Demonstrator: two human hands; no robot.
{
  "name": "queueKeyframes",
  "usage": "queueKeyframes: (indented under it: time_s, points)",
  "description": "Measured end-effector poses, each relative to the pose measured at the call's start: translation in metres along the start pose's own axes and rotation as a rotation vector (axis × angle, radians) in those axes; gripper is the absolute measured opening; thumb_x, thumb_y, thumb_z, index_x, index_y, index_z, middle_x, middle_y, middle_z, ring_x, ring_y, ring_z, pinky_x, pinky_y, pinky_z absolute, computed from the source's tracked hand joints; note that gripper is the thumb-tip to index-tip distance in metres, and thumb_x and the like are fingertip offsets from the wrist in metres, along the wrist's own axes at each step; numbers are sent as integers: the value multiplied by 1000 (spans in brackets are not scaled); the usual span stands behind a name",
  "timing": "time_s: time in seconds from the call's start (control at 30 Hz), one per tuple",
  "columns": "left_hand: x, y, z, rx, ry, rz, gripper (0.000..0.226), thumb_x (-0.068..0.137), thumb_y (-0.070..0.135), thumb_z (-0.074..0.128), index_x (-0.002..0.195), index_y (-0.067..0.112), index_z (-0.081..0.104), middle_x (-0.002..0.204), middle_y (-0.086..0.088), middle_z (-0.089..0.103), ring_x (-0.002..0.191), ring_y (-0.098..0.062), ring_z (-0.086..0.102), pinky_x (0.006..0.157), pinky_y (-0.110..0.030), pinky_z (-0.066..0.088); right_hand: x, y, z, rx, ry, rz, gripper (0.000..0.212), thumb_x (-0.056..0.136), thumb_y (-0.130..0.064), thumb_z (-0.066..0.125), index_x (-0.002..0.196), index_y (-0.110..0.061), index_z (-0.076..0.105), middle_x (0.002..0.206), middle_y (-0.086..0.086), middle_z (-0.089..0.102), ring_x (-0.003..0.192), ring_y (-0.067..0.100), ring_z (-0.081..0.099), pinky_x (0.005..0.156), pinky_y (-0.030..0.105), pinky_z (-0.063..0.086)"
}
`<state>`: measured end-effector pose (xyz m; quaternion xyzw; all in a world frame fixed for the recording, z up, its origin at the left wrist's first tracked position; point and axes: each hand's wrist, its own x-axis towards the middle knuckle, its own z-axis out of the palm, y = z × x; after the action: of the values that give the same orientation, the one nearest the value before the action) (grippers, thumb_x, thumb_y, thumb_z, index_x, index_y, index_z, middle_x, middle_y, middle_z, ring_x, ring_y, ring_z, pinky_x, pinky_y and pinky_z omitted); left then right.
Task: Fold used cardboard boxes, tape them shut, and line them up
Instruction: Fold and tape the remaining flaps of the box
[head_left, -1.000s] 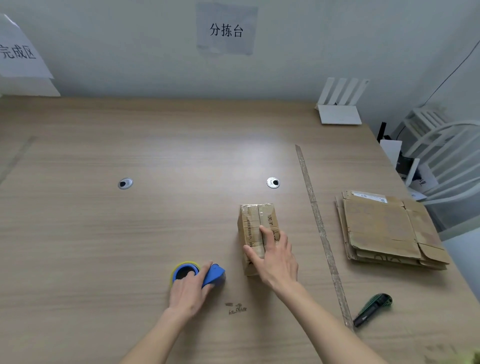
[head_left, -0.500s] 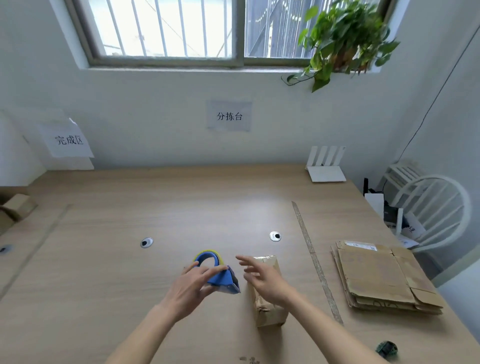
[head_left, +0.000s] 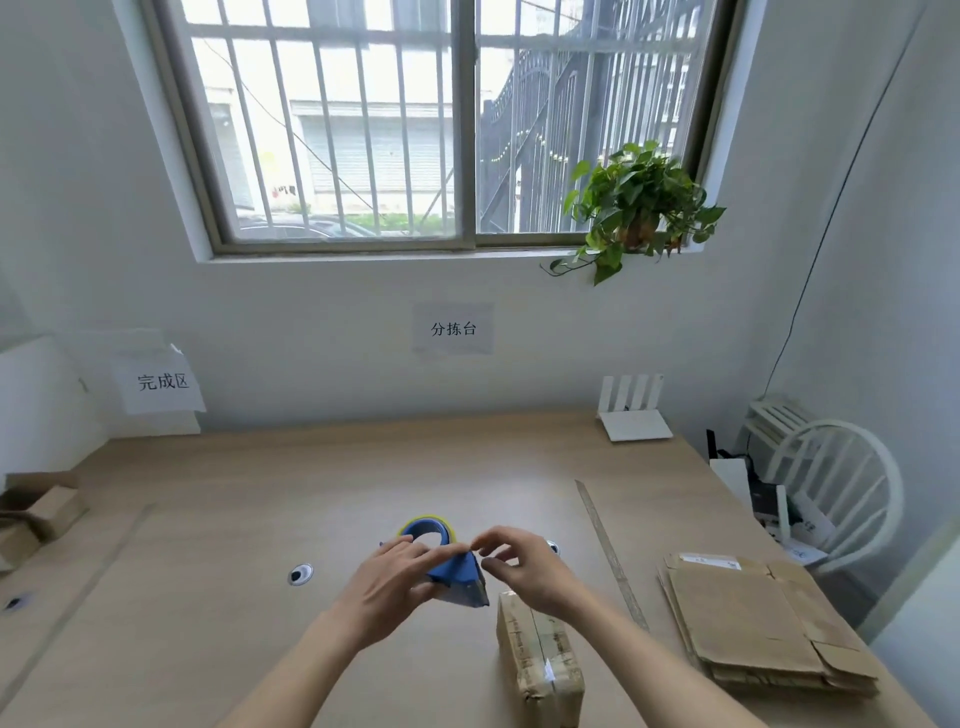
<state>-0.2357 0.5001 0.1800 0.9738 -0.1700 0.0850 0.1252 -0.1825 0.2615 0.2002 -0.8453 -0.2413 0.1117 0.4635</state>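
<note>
Wooden table (head_left: 218, 519) under a barred window (head_left: 447, 124), taped box (head_left: 540, 660) near the front edge, flat cardboard stack (head_left: 753, 623) by the right edge, left hand (head_left: 395, 577) gripping a blue tape dispenser (head_left: 452, 566), right hand (head_left: 524, 566) pinching at its tip, bare tabletop left.

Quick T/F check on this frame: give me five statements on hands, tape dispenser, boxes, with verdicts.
1. The left hand holds the blue tape dispenser off the table. True.
2. The right hand rests flat on the folded box. False: it is raised at the dispenser, fingers pinching near its top.
3. The flat cardboard stack lies right of the box. True.
4. The dispenser is red. False: blue.
5. The potted plant stands on the table. False: on the windowsill.
</note>
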Motion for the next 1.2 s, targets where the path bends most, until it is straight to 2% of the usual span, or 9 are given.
queueKeyframes:
  time_s: [0.23, 0.33, 0.47, 0.57, 0.7, 0.83, 1.07, 1.13, 1.2]
  points:
    - [10, 10, -13, 15, -33, 73, 52, 93, 59, 26, 135, 77, 1, 107, 15, 56, 106, -10, 50, 100, -21, 31, -1, -4, -11, -41, 70, -5, 18, 92, -19, 69, 89, -37, 69, 95, -16, 72, 91, 8, 69, 86, 28, 57]
    - [18, 14, -14, 13, -48, 85, 50, 91, 62, 22, 133, 77, 0, 110, 14, 57, 108, -11, 49, 98, -20, 28, 0, -1, -17, -58, 78, 8, 16, 92, -19, 71, 87, -34, 71, 92, -16, 73, 89, 8, 69, 84, 27, 57]
    - [30, 23, -11, 8, -77, 96, 51, 92, 59, 25, 131, 79, 0, 109, 12, 58, 107, -12, 50, 99, -21, 30, -2, 7, -26, -87, 62, 35, 19, 97, -17, 63, 88, -33, 62, 91, -14, 70, 85, 6, 65, 76, 16, 51]
    - [40, 30, -10, -27, -100, 78, 54, 96, 53, 36, 131, 79, 5, 110, 14, 59, 105, -12, 53, 92, -22, 35, -2, 20, -35, -39, 93, 83, 12, 102, -16, 51, 94, -22, 58, 95, -6, 71, 89, 12, 67, 80, 29, 58]
    - [52, 30, -6, -31, -153, 22, 49, 91, 62, 29, 126, 84, 2, 115, 11, 61, 103, -19, 57, 85, -32, 43, -2, 36, -46, 36, 63, 161, 13, 103, -22, 51, 93, -20, 58, 103, 1, 71, 97, 16, 68, 87, 36, 59]
    - [66, 41, -6, -23, -131, -21, 54, 102, 48, 41, 148, 62, 17, 140, 15, 56, 113, -21, 57, 86, -34, 45, 0, 48, -54, 133, 70, 199, 12, 103, -21, 52, 96, -16, 60, 107, 5, 67, 97, 18, 70, 88, 35, 60]
    - [91, 62, 5, -112, -130, -24, 52, 104, 45, 41, 152, 49, 22, 142, 13, 55, 112, -13, 57, 85, -27, 44, 7, 65, -79, 386, 149, 250, 17, 95, -18, 66, 102, -3, 62, 100, 14, 70, 87, 23, 74, 80, 36, 62]
    - [98, 64, 6, -104, -141, -12, 51, 104, 46, 40, 151, 53, 20, 141, 13, 56, 112, -14, 57, 85, -29, 46, 8, 72, -84, 359, 162, 253, 21, 90, -23, 74, 98, -6, 64, 96, 12, 71, 85, 22, 73, 74, 31, 61]
    - [104, 66, 8, -91, -164, 8, 52, 102, 51, 39, 147, 60, 15, 139, 14, 57, 111, -14, 58, 85, -33, 48, 11, 82, -87, 318, 205, 263, 19, 87, -22, 78, 92, -11, 65, 90, 9, 71, 80, 21, 72, 74, 35, 62]
